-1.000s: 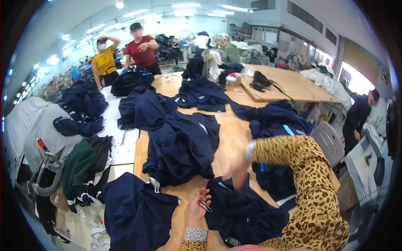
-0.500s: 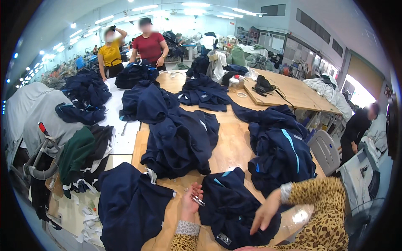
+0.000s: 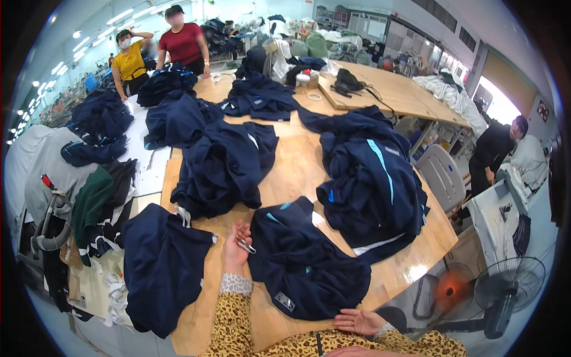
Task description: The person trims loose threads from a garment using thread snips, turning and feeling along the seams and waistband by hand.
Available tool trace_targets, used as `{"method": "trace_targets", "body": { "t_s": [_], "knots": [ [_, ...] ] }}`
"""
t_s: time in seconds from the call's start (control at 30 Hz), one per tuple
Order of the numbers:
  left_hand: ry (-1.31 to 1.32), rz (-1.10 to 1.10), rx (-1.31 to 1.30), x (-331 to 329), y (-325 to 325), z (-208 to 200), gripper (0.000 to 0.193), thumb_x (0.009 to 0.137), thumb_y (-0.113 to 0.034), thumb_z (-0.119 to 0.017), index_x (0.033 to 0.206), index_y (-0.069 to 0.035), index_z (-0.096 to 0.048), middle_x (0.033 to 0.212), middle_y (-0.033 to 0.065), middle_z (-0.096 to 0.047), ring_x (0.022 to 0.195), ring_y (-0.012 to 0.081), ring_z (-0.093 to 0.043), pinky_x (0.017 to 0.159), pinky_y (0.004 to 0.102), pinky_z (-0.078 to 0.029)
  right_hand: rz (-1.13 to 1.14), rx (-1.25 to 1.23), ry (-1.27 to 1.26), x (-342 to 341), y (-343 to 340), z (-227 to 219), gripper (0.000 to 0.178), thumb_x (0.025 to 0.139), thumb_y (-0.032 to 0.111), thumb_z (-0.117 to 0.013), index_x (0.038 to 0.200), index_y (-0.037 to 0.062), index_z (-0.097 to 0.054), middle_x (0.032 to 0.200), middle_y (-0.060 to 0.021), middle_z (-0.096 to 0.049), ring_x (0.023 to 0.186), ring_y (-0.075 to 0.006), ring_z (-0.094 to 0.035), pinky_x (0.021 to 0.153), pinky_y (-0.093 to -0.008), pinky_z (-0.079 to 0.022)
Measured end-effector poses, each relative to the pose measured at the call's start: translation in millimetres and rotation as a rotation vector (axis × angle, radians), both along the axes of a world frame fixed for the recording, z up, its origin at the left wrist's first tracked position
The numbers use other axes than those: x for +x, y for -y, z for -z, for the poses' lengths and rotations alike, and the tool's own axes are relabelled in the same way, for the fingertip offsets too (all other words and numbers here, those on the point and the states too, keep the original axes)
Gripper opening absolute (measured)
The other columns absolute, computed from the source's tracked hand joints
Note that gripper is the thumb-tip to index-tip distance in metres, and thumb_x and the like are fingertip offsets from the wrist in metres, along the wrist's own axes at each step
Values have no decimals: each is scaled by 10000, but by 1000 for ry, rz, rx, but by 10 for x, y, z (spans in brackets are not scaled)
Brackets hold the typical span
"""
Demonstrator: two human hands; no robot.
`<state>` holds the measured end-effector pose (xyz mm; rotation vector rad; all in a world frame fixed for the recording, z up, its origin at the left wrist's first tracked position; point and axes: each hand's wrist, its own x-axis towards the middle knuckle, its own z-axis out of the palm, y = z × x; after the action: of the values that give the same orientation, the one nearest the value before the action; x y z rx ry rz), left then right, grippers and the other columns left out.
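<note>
Palm up on the wooden table, my left hand [image 3: 238,244] has its fingers curled round small silver thread snips [image 3: 245,246]. Just right of it lies a navy garment [image 3: 306,262] with light blue strips and a pale label near its lower edge. My right hand [image 3: 358,322] is open, fingers stretched out and holding nothing, by the near edge of that garment at the table's front. To the left of my left hand, another navy garment [image 3: 163,268] lies spread, with small white tags on its edge.
More navy garments [image 3: 226,166] are heaped farther back, and a large pile [image 3: 375,178] lies on the right. A floor fan [image 3: 505,285] and a grey chair [image 3: 439,172] stand right of the table [image 3: 410,262]. Two people are across the table; another person [image 3: 496,149] is at far right.
My right hand has drawn back from above the garment to the table's near edge. The view has shifted, so the table things sit farther left and higher. The left hand still holds the snips.
</note>
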<state>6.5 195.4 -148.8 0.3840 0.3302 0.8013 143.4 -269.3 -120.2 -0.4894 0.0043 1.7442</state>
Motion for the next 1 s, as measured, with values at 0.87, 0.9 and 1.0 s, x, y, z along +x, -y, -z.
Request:
{"method": "trace_targets", "body": {
  "t_s": [0.87,0.9,1.0],
  "knots": [
    [-78,-11,35,-18,53,-64,310,974,-281,-457,1175,-62,-543,1011,105,-611,777,157,-575,599,226,-485,-142,153,90,101,16,99,895,788,531,-633,1454,89,-231,1505,-130,-221,1347,-362,-285,1125,-456,-180],
    [-81,-10,42,-16,55,-68,317,979,-279,-446,1184,-54,-535,1018,103,-603,785,150,-570,597,212,-483,-146,154,92,105,16,111,897,788,534,-631,1455,90,-229,1505,-127,-221,1347,-360,-286,1125,-456,-179],
    [-91,-12,48,-9,63,-79,324,984,-278,-436,1193,-47,-527,1023,99,-595,791,142,-563,596,198,-481,-151,154,97,104,18,111,901,786,539,-629,1456,91,-226,1506,-122,-221,1346,-358,-288,1126,-457,-175]
  ]
}}
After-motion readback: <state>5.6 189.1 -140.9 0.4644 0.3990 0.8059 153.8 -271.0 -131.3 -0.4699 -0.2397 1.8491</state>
